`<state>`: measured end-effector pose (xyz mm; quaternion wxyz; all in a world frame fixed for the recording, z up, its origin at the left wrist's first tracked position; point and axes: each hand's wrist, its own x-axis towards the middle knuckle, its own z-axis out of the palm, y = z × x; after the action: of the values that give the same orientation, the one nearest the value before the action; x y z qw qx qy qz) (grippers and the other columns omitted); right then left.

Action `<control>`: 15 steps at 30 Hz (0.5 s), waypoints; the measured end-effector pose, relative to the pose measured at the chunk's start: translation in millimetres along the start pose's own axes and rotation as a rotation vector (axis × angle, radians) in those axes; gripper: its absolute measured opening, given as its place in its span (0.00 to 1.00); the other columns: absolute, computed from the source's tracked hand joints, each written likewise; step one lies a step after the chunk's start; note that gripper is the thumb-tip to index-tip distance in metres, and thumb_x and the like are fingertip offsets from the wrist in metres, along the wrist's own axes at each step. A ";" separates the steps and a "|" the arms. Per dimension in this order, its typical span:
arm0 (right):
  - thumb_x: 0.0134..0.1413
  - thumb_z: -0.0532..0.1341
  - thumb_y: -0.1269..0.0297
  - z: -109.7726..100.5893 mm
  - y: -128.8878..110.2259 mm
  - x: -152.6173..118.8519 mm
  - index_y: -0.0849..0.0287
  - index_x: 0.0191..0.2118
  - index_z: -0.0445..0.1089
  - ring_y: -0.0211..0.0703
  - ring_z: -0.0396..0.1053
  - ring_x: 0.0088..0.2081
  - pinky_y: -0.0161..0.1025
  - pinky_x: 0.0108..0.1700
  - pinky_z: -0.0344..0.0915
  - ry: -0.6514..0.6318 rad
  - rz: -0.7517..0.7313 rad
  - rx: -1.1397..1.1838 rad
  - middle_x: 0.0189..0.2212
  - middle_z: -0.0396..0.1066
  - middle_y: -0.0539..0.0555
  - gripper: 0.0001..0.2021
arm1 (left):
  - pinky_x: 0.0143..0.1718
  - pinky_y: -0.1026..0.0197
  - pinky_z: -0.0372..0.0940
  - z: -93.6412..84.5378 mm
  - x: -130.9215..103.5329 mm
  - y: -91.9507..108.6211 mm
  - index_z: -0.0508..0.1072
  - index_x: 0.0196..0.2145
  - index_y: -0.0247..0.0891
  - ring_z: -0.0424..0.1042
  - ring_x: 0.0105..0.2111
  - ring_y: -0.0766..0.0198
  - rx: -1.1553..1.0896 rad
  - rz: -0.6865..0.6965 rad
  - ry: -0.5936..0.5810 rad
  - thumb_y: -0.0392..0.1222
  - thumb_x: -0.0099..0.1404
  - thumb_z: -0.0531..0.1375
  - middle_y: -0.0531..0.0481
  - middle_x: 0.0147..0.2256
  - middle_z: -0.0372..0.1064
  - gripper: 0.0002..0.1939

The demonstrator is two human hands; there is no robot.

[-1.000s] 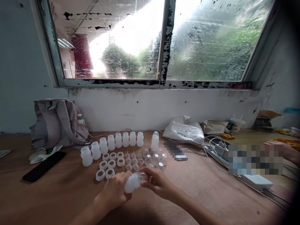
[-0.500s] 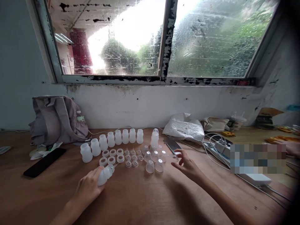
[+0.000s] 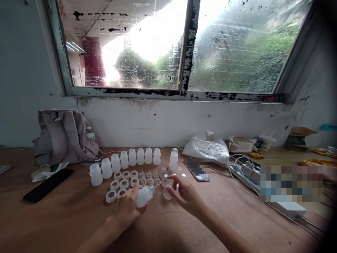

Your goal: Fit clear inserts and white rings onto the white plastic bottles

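My left hand (image 3: 129, 203) is closed round a frosted white baby bottle (image 3: 143, 196), tilted to the right, with a clear nipple at its end. To its right my right hand (image 3: 186, 195) has thumb and forefinger bent round what looks like a clear bottle cap (image 3: 165, 181); other caps overlap there, so its outline is hard to separate. More clear dome caps (image 3: 167, 194) stand beside and under that hand. White collar rings (image 3: 111, 196) lie by the left hand, some partly hidden. Clear nipples (image 3: 149, 174) lie in rows between rings and caps.
Several open bottles (image 3: 115, 163) form a curved row behind the rings. A capped bottle (image 3: 173, 160) stands behind the caps. Around are a phone (image 3: 198, 172), a dark slab (image 3: 48, 186), a backpack (image 3: 65, 137), a plastic bag (image 3: 206, 147) and a power strip (image 3: 244, 175). Another person's hand (image 3: 314, 172) is far right.
My left hand has moved right with the bottle, uncovering more rings. My right hand has come left from beside the phone to the caps. The clear cap beside the phone has left that spot.
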<state>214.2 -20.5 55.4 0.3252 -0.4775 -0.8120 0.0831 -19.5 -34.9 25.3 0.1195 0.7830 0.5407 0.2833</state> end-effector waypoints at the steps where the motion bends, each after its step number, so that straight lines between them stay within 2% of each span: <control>1: 0.53 0.52 0.54 5.3 -13.3 2.5 0.59 0.42 0.63 0.36 0.63 0.21 0.33 0.25 0.56 -0.042 -0.033 0.046 0.22 0.67 0.50 0.16 | 0.30 0.61 0.59 1.9 2.5 3.5 0.61 0.41 0.40 0.67 0.34 0.57 -0.060 0.015 -0.012 0.49 0.54 0.55 0.47 0.34 0.67 0.18; 3: 0.50 0.55 0.53 17.0 -32.0 8.5 0.59 0.41 0.62 0.35 0.61 0.20 0.32 0.24 0.55 -0.006 -0.057 0.098 0.19 0.66 0.48 0.16 | 0.28 0.63 0.59 6.2 7.0 8.6 0.60 0.39 0.39 0.68 0.30 0.60 -0.186 0.048 -0.043 0.50 0.54 0.56 0.49 0.32 0.67 0.17; 5: 0.49 0.56 0.53 28.4 -39.9 15.1 0.60 0.38 0.62 0.34 0.59 0.18 0.31 0.23 0.52 0.052 -0.021 0.164 0.16 0.62 0.46 0.15 | 0.26 0.64 0.59 11.3 10.6 10.6 0.59 0.38 0.39 0.67 0.27 0.62 -0.272 0.071 -0.043 0.50 0.55 0.55 0.51 0.29 0.66 0.16; 10: 0.48 0.56 0.52 52.7 -37.6 18.5 0.59 0.32 0.61 0.32 0.56 0.18 0.29 0.20 0.50 0.120 0.086 0.304 0.15 0.57 0.44 0.14 | 0.29 0.60 0.61 25.9 12.2 8.9 0.59 0.37 0.40 0.68 0.31 0.58 -0.241 0.099 0.062 0.43 0.53 0.56 0.49 0.32 0.67 0.13; 15: 0.48 0.57 0.57 65.6 -36.1 6.3 0.60 0.23 0.60 0.30 0.53 0.18 0.29 0.20 0.49 0.192 0.038 0.330 0.15 0.55 0.45 0.12 | 0.26 0.62 0.61 32.1 3.4 14.4 0.58 0.39 0.39 0.69 0.28 0.60 -0.335 0.094 0.007 0.38 0.49 0.57 0.50 0.29 0.69 0.18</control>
<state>146.2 -22.9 23.5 0.4736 -0.4386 -0.7435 0.1750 10.9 -33.6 7.5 0.2331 0.7756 0.4493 0.3771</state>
